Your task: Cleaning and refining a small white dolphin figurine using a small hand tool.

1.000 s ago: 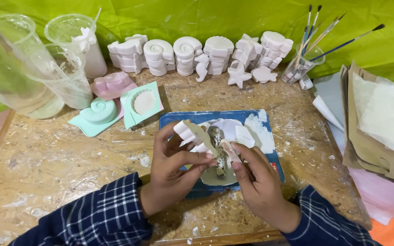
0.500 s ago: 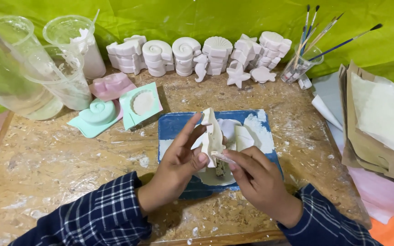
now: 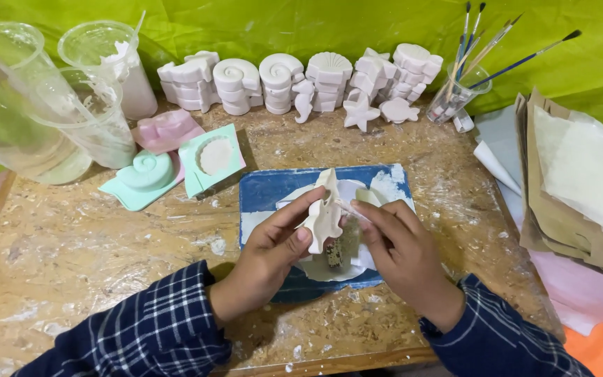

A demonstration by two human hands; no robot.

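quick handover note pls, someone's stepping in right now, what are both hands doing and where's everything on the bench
Left hand: pinches the white plaster cast, upright above the blue board.
Right hand: fingertips on the cast's right edge; whether it holds a tool cannot be told.
Bench: white scraps on the blue board under the cast. Finished white casts stand in a row at the back. Two green moulds and a pink mould lie left of the board; brushes in a glass at back right.
Done: cast is out of a mould. Left: the cast is not yet with the back row.

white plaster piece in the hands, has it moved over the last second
Yes. The plaster piece has been turned upright and lifted above the blue board.
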